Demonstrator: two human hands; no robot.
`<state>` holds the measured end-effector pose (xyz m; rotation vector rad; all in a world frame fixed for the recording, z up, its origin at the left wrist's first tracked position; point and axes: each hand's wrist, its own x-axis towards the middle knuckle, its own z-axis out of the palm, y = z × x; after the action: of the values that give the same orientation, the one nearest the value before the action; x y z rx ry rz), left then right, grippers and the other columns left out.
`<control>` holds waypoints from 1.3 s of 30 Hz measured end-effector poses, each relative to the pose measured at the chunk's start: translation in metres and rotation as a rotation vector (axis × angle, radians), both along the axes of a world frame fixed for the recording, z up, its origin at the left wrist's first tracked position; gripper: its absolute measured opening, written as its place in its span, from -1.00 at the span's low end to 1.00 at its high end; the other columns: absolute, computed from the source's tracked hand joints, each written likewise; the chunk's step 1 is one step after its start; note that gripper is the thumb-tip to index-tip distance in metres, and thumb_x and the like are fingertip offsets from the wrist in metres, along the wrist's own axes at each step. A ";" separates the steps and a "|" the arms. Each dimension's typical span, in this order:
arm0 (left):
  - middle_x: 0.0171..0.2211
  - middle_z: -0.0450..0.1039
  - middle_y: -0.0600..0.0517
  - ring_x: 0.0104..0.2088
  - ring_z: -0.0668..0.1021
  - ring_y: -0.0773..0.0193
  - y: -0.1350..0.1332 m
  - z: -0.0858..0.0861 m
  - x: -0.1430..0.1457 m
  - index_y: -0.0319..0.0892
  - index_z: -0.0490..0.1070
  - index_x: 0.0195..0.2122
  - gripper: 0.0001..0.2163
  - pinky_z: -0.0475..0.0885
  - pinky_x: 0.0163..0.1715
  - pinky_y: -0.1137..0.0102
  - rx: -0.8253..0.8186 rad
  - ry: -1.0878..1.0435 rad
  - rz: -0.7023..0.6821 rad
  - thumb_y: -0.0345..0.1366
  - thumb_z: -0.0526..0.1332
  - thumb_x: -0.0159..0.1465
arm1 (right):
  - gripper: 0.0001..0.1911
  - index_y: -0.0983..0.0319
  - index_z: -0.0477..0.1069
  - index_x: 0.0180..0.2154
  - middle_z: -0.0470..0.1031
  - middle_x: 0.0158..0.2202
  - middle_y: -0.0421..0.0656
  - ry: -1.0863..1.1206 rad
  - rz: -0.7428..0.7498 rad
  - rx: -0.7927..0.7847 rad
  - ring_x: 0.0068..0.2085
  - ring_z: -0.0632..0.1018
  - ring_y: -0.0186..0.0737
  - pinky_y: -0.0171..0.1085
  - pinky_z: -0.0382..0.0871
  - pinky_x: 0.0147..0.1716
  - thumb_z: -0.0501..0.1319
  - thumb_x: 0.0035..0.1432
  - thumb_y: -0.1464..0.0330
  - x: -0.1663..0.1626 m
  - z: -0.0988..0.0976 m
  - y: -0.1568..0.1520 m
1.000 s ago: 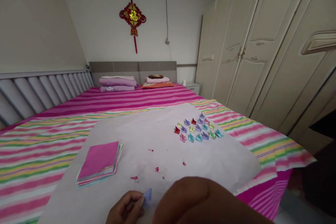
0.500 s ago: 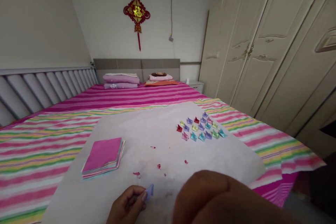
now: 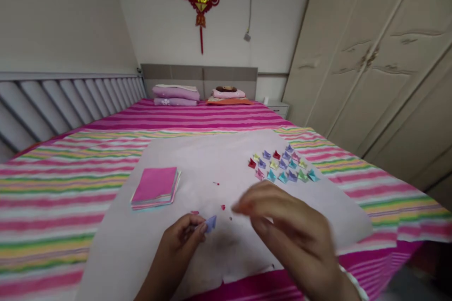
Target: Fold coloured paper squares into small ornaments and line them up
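Between the thumb and curled fingers of my left hand (image 3: 183, 237) is a small piece of folded lilac paper (image 3: 211, 224), its pointed end sticking out to the right. My right hand (image 3: 286, 230), somewhat blurred, hovers over the sheet to the right of it. Its thumb and fingers are apart and I see nothing between them. Small red paper scraps (image 3: 223, 207) lie just beyond the lilac piece. A stack of square coloured paper (image 3: 155, 186), pink on top, rests to the left.
Several small folded paper shapes (image 3: 282, 164) in many colours stand in rows at the right of the white sheet (image 3: 197, 155). Under it is a striped bedspread (image 3: 67, 183). A bed rail (image 3: 70, 101) runs along the left; wardrobes (image 3: 374, 56) stand at the right.
My right hand has come down from close to the camera to over the sheet, fully visible now. The view has shifted, and my left hand still holds the lilac paper.
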<state>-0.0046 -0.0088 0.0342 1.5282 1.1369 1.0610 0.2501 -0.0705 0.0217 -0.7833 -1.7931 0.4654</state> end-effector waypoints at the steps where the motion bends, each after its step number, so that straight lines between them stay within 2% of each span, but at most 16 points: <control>1: -0.48 0.48 0.04 -0.41 0.54 0.23 0.005 0.004 0.001 -0.18 0.47 -0.40 -0.75 0.44 -0.38 0.39 0.010 0.021 -0.013 -0.07 0.26 0.17 | -0.71 0.04 0.46 -0.01 0.54 -0.08 -0.09 0.026 -0.022 -0.072 -0.06 0.53 -0.05 -0.05 0.41 -0.06 0.25 0.21 0.33 -0.010 0.032 0.023; 2: -0.48 0.48 0.05 -0.42 0.54 0.25 0.007 0.009 0.003 -0.17 0.47 -0.39 -0.77 0.43 -0.38 0.39 0.022 0.033 -0.017 -0.09 0.25 0.18 | -0.70 0.06 0.47 -0.03 0.53 -0.09 -0.09 0.051 -0.021 -0.126 -0.07 0.52 -0.06 -0.08 0.41 -0.09 0.30 0.17 0.32 -0.021 0.053 0.041; 3: -0.49 0.47 0.06 -0.43 0.52 0.26 0.007 0.012 0.004 -0.16 0.47 -0.38 -0.78 0.41 -0.39 0.40 0.037 0.044 -0.013 -0.10 0.23 0.19 | -0.70 0.08 0.49 -0.07 0.53 -0.12 -0.09 0.073 0.008 -0.166 -0.09 0.52 -0.08 -0.11 0.42 -0.14 0.33 0.12 0.28 -0.032 0.064 0.054; 4: -0.50 0.46 0.07 -0.44 0.51 0.28 0.006 0.016 0.005 -0.16 0.47 -0.37 -0.80 0.39 -0.40 0.41 0.049 0.056 -0.018 -0.12 0.22 0.20 | -0.68 0.10 0.50 -0.08 0.53 -0.14 -0.09 0.085 0.030 -0.213 -0.13 0.52 -0.10 -0.15 0.42 -0.19 0.35 0.09 0.24 -0.042 0.066 0.062; 7: -0.50 0.45 0.08 -0.45 0.47 0.31 -0.002 0.023 0.009 -0.15 0.48 -0.38 -0.83 0.36 -0.41 0.43 0.112 0.097 -0.050 -0.18 0.21 0.22 | -0.66 0.13 0.52 -0.14 0.53 -0.19 -0.11 0.139 0.099 -0.346 -0.17 0.52 -0.14 -0.17 0.39 -0.20 0.40 0.01 0.23 -0.059 0.044 0.062; 9: -0.49 0.45 0.08 -0.45 0.46 0.32 -0.006 0.026 0.011 -0.15 0.48 -0.39 -0.86 0.35 -0.40 0.43 0.154 0.123 -0.059 -0.23 0.20 0.23 | -0.79 0.15 0.53 -0.26 0.53 -0.28 -0.15 0.194 0.138 -0.411 -0.23 0.51 -0.19 -0.20 0.38 -0.21 0.40 0.02 0.27 -0.063 0.029 0.057; 11: -0.49 0.44 0.08 -0.45 0.45 0.32 -0.007 0.026 0.013 -0.15 0.48 -0.40 -0.87 0.34 -0.39 0.43 0.174 0.129 -0.058 -0.25 0.19 0.22 | -0.91 0.17 0.53 -0.37 0.51 -0.37 -0.18 0.265 0.176 -0.463 -0.29 0.51 -0.23 -0.23 0.36 -0.25 0.37 0.06 0.31 -0.065 0.022 0.055; 13: -0.48 0.45 0.08 -0.44 0.44 0.32 -0.007 0.024 0.014 -0.16 0.48 -0.39 -0.86 0.34 -0.40 0.43 0.159 0.105 -0.057 -0.24 0.19 0.22 | -0.92 0.19 0.52 -0.43 0.50 -0.41 -0.20 0.338 0.203 -0.500 -0.33 0.49 -0.25 -0.25 0.34 -0.28 0.35 0.08 0.34 -0.067 0.022 0.057; 18: -0.55 0.44 0.08 -0.47 0.42 0.34 -0.004 0.016 0.016 -0.18 0.48 -0.47 -0.82 0.31 -0.41 0.44 0.038 -0.018 -0.023 -0.19 0.27 0.16 | -0.92 0.19 0.52 -0.48 0.47 -0.47 -0.23 0.503 0.194 -0.608 -0.38 0.44 -0.28 -0.29 0.28 -0.35 0.37 0.02 0.38 -0.074 0.018 0.059; 23: -0.63 0.40 0.11 -0.53 0.41 0.37 -0.001 0.010 0.016 -0.20 0.44 -0.61 -0.76 0.30 -0.45 0.45 -0.166 -0.187 0.015 -0.17 0.37 0.03 | -0.89 0.20 0.52 -0.54 0.47 -0.54 -0.25 0.658 0.135 -0.745 -0.43 0.42 -0.30 -0.30 0.25 -0.35 0.38 -0.04 0.34 -0.078 0.006 0.055; 28: -0.65 0.42 0.10 -0.56 0.42 0.37 0.013 -0.013 0.017 -0.21 0.44 -0.63 -0.73 0.33 -0.43 0.44 -0.280 -0.205 0.039 -0.13 0.36 0.02 | -0.81 0.25 0.50 -0.62 0.45 -0.62 -0.23 0.745 0.024 -0.936 -0.49 0.39 -0.33 -0.31 0.21 -0.39 0.41 -0.16 0.29 -0.086 -0.012 0.064; 30: -0.64 0.43 0.07 -0.57 0.43 0.35 0.017 -0.023 0.016 -0.21 0.44 -0.61 -0.71 0.35 -0.45 0.41 -0.302 -0.129 0.030 -0.09 0.29 0.10 | -0.77 0.25 0.48 -0.64 0.41 -0.67 -0.24 0.823 -0.012 -1.052 -0.55 0.35 -0.35 -0.32 0.18 -0.46 0.44 -0.25 0.27 -0.089 -0.020 0.067; 33: -0.53 0.49 0.02 -0.45 0.52 0.26 0.016 -0.032 0.012 -0.20 0.49 -0.47 -0.73 0.42 -0.37 0.35 -0.130 0.020 0.050 -0.12 0.17 0.22 | -0.71 0.27 0.45 -0.64 0.38 -0.69 -0.24 0.896 -0.025 -1.170 -0.61 0.32 -0.38 -0.33 0.15 -0.54 0.47 -0.33 0.24 -0.093 -0.027 0.069; 36: -0.19 0.51 -0.06 -0.16 0.55 0.18 0.011 -0.033 0.005 -0.15 0.49 -0.28 -0.87 0.46 -0.22 0.31 0.202 0.091 0.082 -0.26 0.24 0.19 | -0.69 0.27 0.42 -0.64 0.39 -0.69 -0.24 0.934 -0.058 -1.231 -0.62 0.34 -0.38 -0.35 0.17 -0.57 0.48 -0.32 0.23 -0.093 -0.028 0.068; 37: -0.13 0.48 -0.07 -0.11 0.53 0.17 0.010 -0.032 0.002 -0.13 0.50 -0.27 -0.89 0.46 -0.17 0.30 0.295 0.117 0.067 -0.30 0.26 0.17 | -0.69 0.28 0.42 -0.63 0.39 -0.69 -0.23 0.946 -0.066 -1.247 -0.62 0.35 -0.39 -0.36 0.17 -0.58 0.47 -0.30 0.24 -0.093 -0.028 0.067; 39: -0.14 0.47 -0.05 -0.08 0.52 0.18 0.010 -0.031 0.000 -0.11 0.51 -0.32 -0.93 0.44 -0.10 0.27 0.425 0.180 0.011 -0.37 0.29 0.15 | -0.69 0.28 0.42 -0.62 0.39 -0.69 -0.23 0.951 -0.063 -1.267 -0.63 0.36 -0.39 -0.37 0.17 -0.60 0.46 -0.27 0.24 -0.094 -0.027 0.067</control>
<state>-0.0048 0.0008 0.0033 1.9840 1.0858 1.2482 0.1562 -0.0039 -0.0053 -1.1372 -0.4304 1.6604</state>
